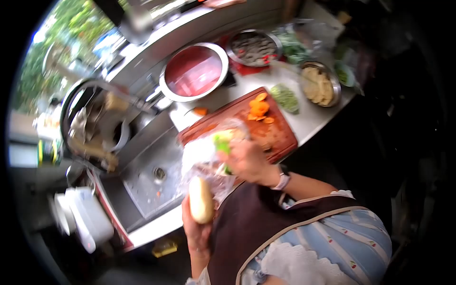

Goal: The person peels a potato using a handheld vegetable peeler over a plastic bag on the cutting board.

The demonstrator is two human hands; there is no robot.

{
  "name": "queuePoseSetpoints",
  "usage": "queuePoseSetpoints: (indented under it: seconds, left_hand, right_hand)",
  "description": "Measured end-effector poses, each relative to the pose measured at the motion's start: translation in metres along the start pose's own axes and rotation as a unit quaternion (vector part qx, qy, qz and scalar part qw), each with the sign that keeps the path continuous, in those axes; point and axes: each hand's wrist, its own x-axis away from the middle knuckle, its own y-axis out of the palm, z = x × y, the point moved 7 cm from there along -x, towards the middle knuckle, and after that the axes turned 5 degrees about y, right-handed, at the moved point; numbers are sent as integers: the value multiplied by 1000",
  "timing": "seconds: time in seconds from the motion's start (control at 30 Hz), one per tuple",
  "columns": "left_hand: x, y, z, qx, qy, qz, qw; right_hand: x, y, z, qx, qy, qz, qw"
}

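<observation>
In my left hand (195,232) is a pale yellow, smooth oblong vegetable (201,200), gripped along its side with the fingers behind it. My right hand (249,162) is smeared by motion, its fingers curled on a crumpled clear plastic bag (199,154). Bright green patches (222,141) show by those fingers; whether they are print or contents I cannot tell. The bag hangs over the edge of the sink and a brown cutting board (282,133). Orange slices (259,108) lie on the board's far part.
Left of the board is a steel sink (142,190). Behind it stand a red-bottomed basin (219,52) and a bowl of dark pieces (254,47). To the right are chopped greens (285,98) and a bowl of pale slices (318,85). A rack (71,123) borders the sink.
</observation>
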Motion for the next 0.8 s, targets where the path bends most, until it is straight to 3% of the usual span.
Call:
queuePoseSetpoints:
  seconds: [0.07,0.1,0.13,0.23,0.33,0.43,0.5,0.6,0.7,0.8]
  left_hand:
    - [-4,1,-5,37,-13,8,999]
    - [-9,6,-6,32,-1,-41,999]
    - [-11,15,-4,45,4,-67,997]
    - [-18,19,-2,50,15,-81,995]
    - [-24,15,-8,49,3,-82,995]
    - [-27,15,-12,111,13,-58,992]
    - [-22,19,-9,116,19,-37,992]
    - [-23,15,-9,149,40,-101,983]
    - [-21,14,-6,155,41,-106,981]
    - [-25,10,-6,170,24,-106,980]
  right_hand:
    - [8,12,19,-208,182,-90,957]
    - [16,16,28,-292,278,-105,909]
    - [17,20,21,-407,314,-111,851]
    - [23,26,-5,-441,325,-218,807]
    - [33,37,-33,-476,321,-249,780]
    - [39,47,-47,-436,248,-333,799]
    - [39,51,-45,-417,219,-336,816]
    - [42,63,-36,-455,282,-391,749]
    - [35,67,-40,-469,247,-374,761]
    - [35,72,-38,-466,288,-380,745]
